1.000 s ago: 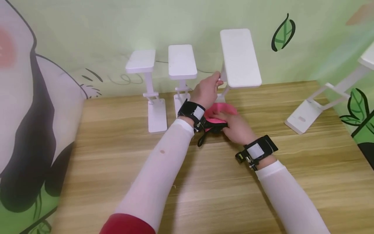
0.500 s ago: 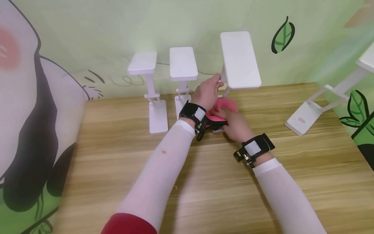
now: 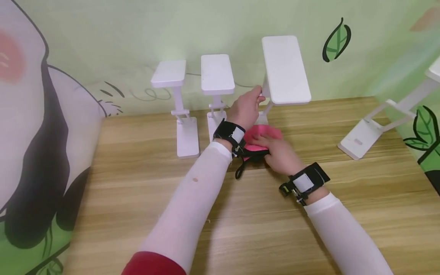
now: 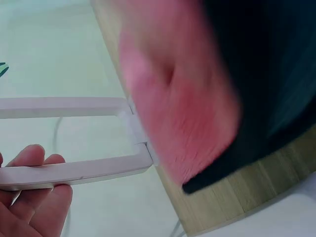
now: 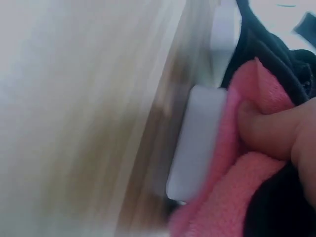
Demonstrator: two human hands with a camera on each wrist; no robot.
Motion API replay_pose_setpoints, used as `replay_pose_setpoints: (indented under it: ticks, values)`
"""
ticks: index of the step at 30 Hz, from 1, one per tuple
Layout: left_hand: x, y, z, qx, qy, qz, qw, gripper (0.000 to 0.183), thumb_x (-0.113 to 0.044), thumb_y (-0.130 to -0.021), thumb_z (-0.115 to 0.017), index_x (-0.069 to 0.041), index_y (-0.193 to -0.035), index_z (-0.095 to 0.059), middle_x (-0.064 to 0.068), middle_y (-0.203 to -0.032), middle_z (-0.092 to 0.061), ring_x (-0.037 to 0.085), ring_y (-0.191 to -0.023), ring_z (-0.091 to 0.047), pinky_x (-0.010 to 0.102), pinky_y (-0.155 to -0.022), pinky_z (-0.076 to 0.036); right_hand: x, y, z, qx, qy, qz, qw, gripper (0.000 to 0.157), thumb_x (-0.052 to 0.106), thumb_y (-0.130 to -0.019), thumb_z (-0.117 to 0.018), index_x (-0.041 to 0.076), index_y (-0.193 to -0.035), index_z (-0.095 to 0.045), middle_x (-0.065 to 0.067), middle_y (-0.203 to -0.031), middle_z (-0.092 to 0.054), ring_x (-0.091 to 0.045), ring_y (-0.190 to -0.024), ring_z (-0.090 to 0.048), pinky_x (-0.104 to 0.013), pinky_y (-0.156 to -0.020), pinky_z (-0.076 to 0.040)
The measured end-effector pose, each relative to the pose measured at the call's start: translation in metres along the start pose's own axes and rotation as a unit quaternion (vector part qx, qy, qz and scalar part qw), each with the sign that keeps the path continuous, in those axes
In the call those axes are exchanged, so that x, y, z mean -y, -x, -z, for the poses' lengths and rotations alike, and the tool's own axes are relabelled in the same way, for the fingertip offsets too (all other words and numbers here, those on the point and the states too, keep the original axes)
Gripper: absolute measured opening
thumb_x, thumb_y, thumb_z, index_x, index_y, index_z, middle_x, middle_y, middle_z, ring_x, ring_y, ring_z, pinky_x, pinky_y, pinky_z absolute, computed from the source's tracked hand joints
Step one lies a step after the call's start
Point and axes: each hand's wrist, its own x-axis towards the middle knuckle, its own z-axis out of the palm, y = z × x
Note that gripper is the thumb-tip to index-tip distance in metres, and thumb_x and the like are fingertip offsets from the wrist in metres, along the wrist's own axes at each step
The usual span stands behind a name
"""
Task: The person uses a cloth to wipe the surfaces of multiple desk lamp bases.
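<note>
My left hand [image 3: 245, 109] grips one bar of the folding arm on a tall white stand [image 3: 287, 70] with a flat rectangular top. In the left wrist view its fingers curl round that arm bar [image 4: 74, 172]. My right hand [image 3: 283, 156] holds a pink fluffy cloth [image 3: 274, 132] with black edging and a black loop over the stand's base. The right wrist view has the thumb [image 5: 271, 131] dug into a fold of the cloth, right beside the white base [image 5: 197, 143]. Most of that base is hidden beneath the cloth in the head view.
Two smaller white stands, one at the left [image 3: 187, 137] and one beside my left wrist [image 3: 217, 74], stand near the wall. Another white stand [image 3: 361, 139] is at the far right. A thin cable [image 3: 242, 84] runs behind. All stand on a wooden table [image 3: 144, 191].
My right hand slid the cloth away from me along the base, then back toward me, uncovering the base's rear part. The left hand keeps its hold on the stand's arm.
</note>
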Motion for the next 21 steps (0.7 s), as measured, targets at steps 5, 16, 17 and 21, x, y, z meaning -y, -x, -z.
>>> replay_pose_setpoints:
  ticks: [5, 16, 17, 21]
  values:
    - [0.0, 0.001, 0.002, 0.0, -0.001, 0.005, 1.0, 0.014, -0.022, -0.101, -0.037, -0.015, -0.107, -0.047, -0.006, -0.121, -0.066, 0.011, -0.093, -0.065, 0.027, -0.053, -0.044, -0.01, -0.027, -0.004, -0.025, -0.017, -0.005, 1.0, 0.068, -0.006, -0.074, -0.054, 0.028, -0.133, -0.052, -0.003, -0.136, -0.054, -0.03, -0.096, -0.061, -0.046, -0.078, -0.049]
    - [0.008, 0.004, 0.003, -0.013, -0.017, 0.006, 0.9998, 0.017, -0.028, -0.1, -0.036, -0.016, -0.105, -0.047, -0.005, -0.109, -0.07, 0.014, -0.071, -0.062, 0.028, -0.049, -0.042, -0.002, -0.013, -0.013, -0.054, -0.059, -0.016, 0.997, 0.074, -0.011, -0.072, -0.051, 0.032, -0.132, -0.053, -0.004, -0.138, -0.053, -0.028, -0.12, -0.053, -0.049, -0.096, -0.045]
    - [0.008, 0.005, 0.004, -0.018, -0.021, 0.004, 0.9996, 0.019, -0.031, -0.1, -0.036, -0.016, -0.104, -0.047, -0.005, -0.105, -0.07, 0.014, -0.068, -0.06, 0.028, -0.049, -0.042, 0.0, -0.008, -0.013, -0.052, -0.058, -0.012, 0.997, 0.074, -0.011, -0.071, -0.05, 0.032, -0.131, -0.054, -0.004, -0.138, -0.053, -0.027, -0.122, -0.052, -0.049, -0.096, -0.045]
    - [0.01, 0.007, 0.006, -0.04, -0.034, -0.002, 0.9986, 0.024, -0.035, -0.099, -0.035, -0.015, -0.101, -0.048, -0.005, -0.097, -0.069, 0.014, -0.061, -0.056, 0.027, -0.048, -0.042, 0.01, 0.012, -0.01, -0.033, -0.055, 0.006, 0.998, 0.075, -0.014, -0.071, -0.046, 0.029, -0.132, -0.053, -0.003, -0.14, -0.051, -0.026, -0.13, -0.044, -0.05, -0.098, -0.044]
